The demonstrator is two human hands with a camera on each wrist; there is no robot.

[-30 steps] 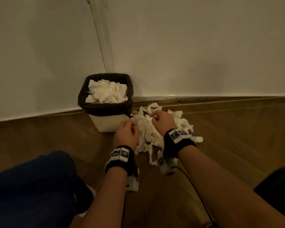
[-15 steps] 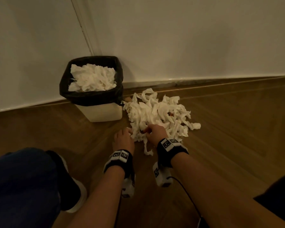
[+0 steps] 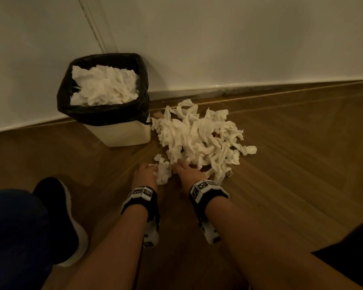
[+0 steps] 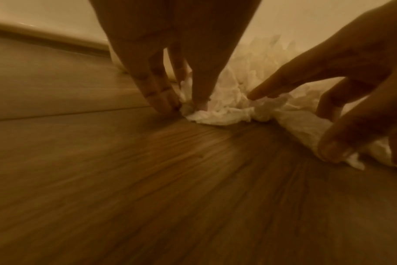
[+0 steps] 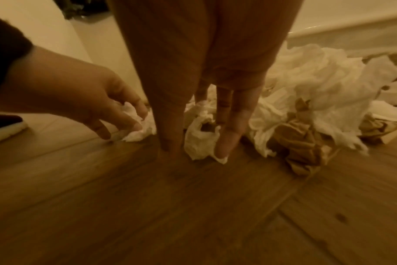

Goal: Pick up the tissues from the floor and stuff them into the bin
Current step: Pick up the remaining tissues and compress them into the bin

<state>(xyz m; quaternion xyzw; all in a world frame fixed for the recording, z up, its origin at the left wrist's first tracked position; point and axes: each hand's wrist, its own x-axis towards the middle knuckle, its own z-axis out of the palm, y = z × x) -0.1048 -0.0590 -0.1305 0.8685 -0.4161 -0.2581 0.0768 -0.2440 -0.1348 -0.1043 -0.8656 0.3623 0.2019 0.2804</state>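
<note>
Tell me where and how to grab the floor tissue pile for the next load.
Take the tissue pile at its near edge, scooping low along the floor from both sides. It is loose and crumpled, and the left hand and right hand already flank that edge, likely enough for a bunch.

1. Bin [image 3: 122, 135]: inside hidden under the tissues filling its top.
2. Left hand [image 3: 145, 173]: fingertips, nearer than the bin, buried in a loose tissue [image 3: 163, 171]; grip not determinable.
3. Right hand [image 3: 190, 174]: fingertips hidden under the tissue pile [image 3: 199, 139] right of the bin.
4. Wrist views: floor [image 4: 147, 188] motion-blurred.
5. Shoe [image 3: 59, 216]: partly covered by the knee.
</note>
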